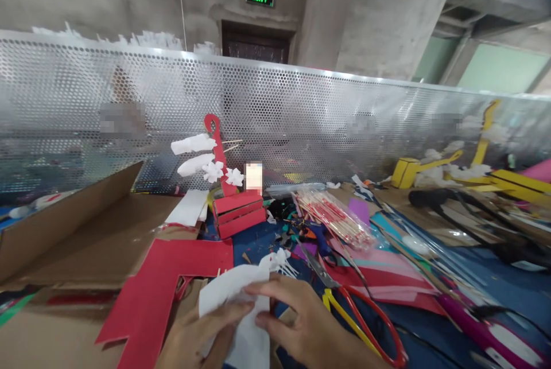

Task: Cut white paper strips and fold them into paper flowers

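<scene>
A white piece of paper or thin sheet (235,283), partly curled, is between my hands at the bottom centre. My left hand (202,329) has its fingers closed on the sheet's left side. From the right, the fingers and thumb of my right hand (305,311) pinch it. Thin pale sticks with white bits (284,263) poke out just beyond the sheet. Behind stands a red box (239,217) with an upright red curved piece (219,154), which carries white rolls (193,144) and small white flowers (213,171).
Scissors with red and yellow handles (387,323) lie right of my right hand. A purple-handled tool (486,329), bagged red-tipped sticks (336,217) and coloured sheets fill the right side. Red cut board (148,283) and a cardboard box (81,237) are left. A perforated metal panel (301,122) runs behind.
</scene>
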The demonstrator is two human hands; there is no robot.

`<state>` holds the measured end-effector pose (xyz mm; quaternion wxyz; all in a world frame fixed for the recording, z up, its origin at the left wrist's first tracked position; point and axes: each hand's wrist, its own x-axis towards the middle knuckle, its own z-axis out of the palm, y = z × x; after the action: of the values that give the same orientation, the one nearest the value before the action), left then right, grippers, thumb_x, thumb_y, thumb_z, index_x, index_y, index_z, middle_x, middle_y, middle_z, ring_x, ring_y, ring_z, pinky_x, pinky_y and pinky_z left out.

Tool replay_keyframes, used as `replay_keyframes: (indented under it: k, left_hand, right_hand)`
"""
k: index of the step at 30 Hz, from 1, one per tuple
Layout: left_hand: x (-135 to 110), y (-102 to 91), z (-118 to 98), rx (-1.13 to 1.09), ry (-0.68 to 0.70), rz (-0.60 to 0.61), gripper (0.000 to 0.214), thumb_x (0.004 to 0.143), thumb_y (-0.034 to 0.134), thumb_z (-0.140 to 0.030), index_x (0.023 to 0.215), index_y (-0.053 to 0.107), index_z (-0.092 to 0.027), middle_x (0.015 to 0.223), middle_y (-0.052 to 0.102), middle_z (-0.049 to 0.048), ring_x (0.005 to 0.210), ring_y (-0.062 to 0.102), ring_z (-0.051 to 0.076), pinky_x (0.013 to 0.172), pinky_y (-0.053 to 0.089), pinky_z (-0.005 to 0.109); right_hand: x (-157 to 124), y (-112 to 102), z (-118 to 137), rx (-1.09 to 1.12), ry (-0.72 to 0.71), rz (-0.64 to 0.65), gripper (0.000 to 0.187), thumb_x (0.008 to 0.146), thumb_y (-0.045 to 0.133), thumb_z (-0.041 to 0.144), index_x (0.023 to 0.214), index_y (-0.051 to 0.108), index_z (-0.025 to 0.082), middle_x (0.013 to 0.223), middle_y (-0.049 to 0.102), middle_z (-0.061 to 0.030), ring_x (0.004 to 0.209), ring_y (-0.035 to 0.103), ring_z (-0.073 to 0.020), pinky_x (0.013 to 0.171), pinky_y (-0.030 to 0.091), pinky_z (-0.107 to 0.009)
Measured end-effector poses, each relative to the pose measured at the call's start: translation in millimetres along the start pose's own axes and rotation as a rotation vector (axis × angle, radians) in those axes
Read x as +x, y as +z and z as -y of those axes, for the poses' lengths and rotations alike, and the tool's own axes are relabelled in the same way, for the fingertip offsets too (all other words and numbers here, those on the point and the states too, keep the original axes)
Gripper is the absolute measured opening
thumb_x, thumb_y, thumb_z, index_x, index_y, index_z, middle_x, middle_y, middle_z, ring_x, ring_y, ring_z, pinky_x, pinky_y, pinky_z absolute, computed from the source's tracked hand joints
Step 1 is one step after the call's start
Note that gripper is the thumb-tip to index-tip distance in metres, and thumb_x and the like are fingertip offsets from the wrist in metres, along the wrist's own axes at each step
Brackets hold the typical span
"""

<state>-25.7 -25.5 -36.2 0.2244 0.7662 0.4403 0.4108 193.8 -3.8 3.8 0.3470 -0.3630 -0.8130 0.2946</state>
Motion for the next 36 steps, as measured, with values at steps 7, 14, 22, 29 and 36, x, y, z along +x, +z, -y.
replay_keyframes:
  k: [7, 14, 22, 29, 36]
  left_hand:
    - [6, 0.3, -26, -0.034, -0.035, -0.006, 0.029, 0.085, 0.056, -0.031, 0.112, 0.067, -0.032, 0.11, 0.07, 0.0017, 0.094, 0.067, 0.019, 0.081, 0.055, 0.027]
    - [14, 7.0, -27, -0.335, -0.158, -0.005, 0.022, 0.081, 0.061, -0.029, 0.098, 0.074, -0.024, 0.098, 0.074, 0.0037, 0.089, 0.067, 0.021, 0.079, 0.053, 0.028]
    - [16, 9.7, -25, -0.217, -0.176, 0.031, 0.025, 0.083, 0.056, -0.034, 0.099, 0.072, -0.024, 0.086, 0.072, 0.0014, 0.076, 0.061, 0.016, 0.069, 0.046, 0.024]
    - [13, 12.5, -22, -0.055, -0.202, -0.001, 0.02, 0.078, 0.062, -0.031, 0.095, 0.07, -0.025, 0.071, 0.066, -0.0035, 0.053, 0.046, 0.01, 0.052, 0.036, 0.02]
    - [13, 12.3, -34, -0.204, -0.137, 0.088, 0.021, 0.084, 0.055, -0.029, 0.094, 0.073, -0.028, 0.096, 0.072, 0.0007, 0.089, 0.063, 0.017, 0.08, 0.047, 0.024]
  right_hand:
    - [5, 8, -9, 0.093, -0.096, -0.057, 0.031, 0.082, 0.061, 0.02, 0.112, 0.064, 0.023, 0.105, 0.059, -0.0068, 0.09, 0.058, -0.0164, 0.077, 0.049, -0.027]
    - [6, 5, -11, 0.197, -0.105, -0.011, 0.035, 0.085, 0.059, 0.026, 0.12, 0.059, 0.024, 0.106, 0.053, -0.0057, 0.071, 0.05, -0.0101, 0.062, 0.045, -0.022]
    - [5, -9, -11, 0.149, -0.13, 0.074, 0.039, 0.086, 0.055, 0.023, 0.126, 0.056, 0.024, 0.119, 0.052, -0.0071, 0.08, 0.054, -0.0118, 0.069, 0.046, -0.024]
    - [6, -9, -19, 0.193, -0.095, 0.1, 0.043, 0.084, 0.057, 0.022, 0.126, 0.054, 0.029, 0.129, 0.049, -0.0057, 0.068, 0.052, -0.008, 0.063, 0.047, -0.023]
    - [3, -11, -12, 0.152, -0.162, 0.071, 0.049, 0.081, 0.059, 0.02, 0.129, 0.051, 0.03, 0.129, 0.049, -0.0045, 0.084, 0.055, -0.0134, 0.072, 0.049, -0.027]
